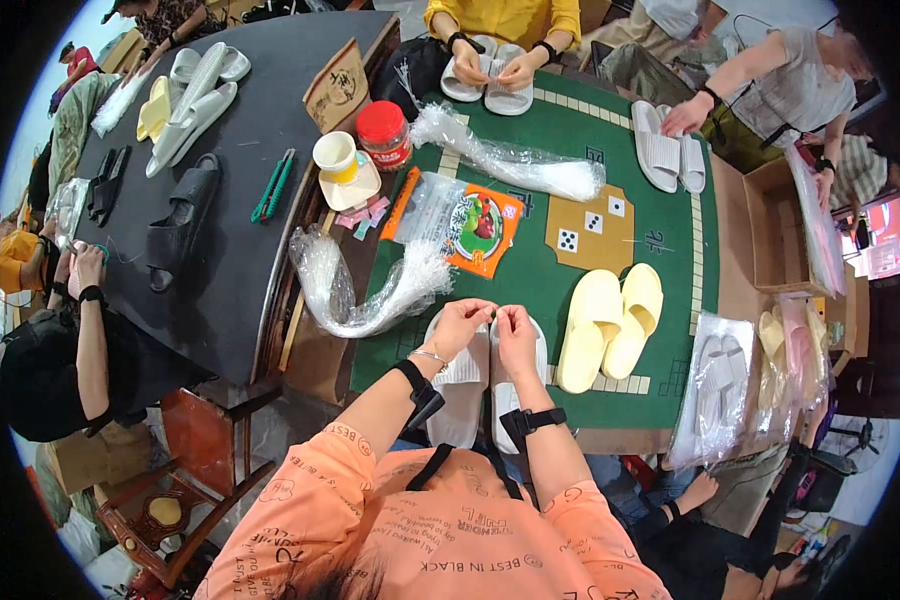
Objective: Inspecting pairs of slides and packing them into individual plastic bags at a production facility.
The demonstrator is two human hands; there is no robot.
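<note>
Slippers (461, 400) are placed close, presumably for reach, below left hand (461, 328) and right hand (516, 342); fingers are pinched, any hold unclear.

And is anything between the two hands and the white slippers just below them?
Nothing visible: the left hand and right hand are over the white slippers; the plastic bundle lies off to the left.

1. I see an off-white left slipper (465, 402) lying sole down at the near edge of the green worktop (530, 285), its strap ribbed, toe pointing away.
2. Its matching right slipper (503, 402) lies just beside it, strap partly hidden.
</note>
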